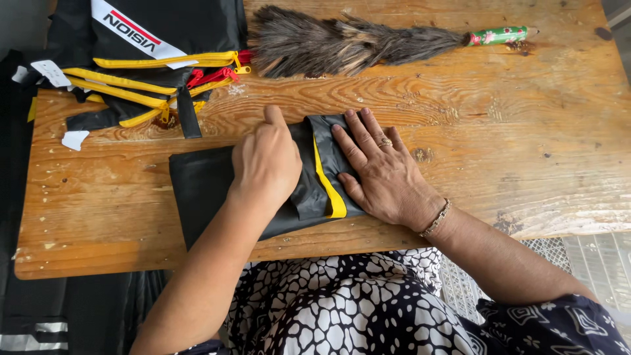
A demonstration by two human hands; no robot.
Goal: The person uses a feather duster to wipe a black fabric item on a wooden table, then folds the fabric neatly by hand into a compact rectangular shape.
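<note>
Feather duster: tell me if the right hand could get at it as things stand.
Probably yes. The right hand lies flat on the black fabric, holding nothing, and only bare table lies between it and the feather duster at the far edge.

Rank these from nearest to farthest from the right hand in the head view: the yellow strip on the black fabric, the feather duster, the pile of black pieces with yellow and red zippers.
From the right hand:
1. Yellow strip, just left of the fingers, on the black fabric.
2. Feather duster, straight ahead at the table's far edge.
3. Zipper pile, far left corner.
</note>
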